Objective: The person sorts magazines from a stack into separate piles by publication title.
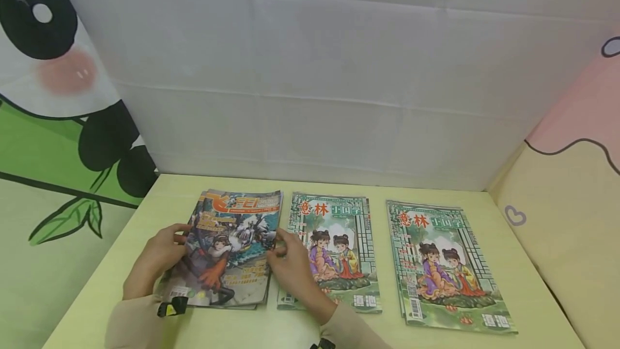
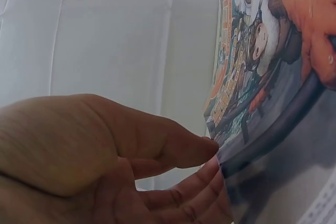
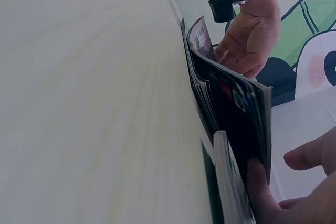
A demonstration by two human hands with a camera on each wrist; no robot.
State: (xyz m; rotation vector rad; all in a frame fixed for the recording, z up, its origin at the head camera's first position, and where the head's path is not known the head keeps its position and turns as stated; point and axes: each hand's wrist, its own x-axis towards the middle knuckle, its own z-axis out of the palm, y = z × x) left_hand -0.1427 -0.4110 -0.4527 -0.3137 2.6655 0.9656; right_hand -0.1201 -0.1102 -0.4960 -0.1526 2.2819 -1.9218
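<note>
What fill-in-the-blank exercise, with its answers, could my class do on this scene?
1. The left hand and right hand are at opposite edges of the left magazine, whose large Latin title letters read ____.
2. The middle magazine and right magazine each show ____ large cartoon figures on the cover.
3. On the right-hand wall, the purple outline is shaped like a ____.

Missing words: FEI; two; heart.

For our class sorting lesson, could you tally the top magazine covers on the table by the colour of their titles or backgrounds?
Orange-titled cover, at left: 1
Green covers, middle and right: 2
Total: 3 top covers

More edges show beneath the left one, too hidden to count.
</note>
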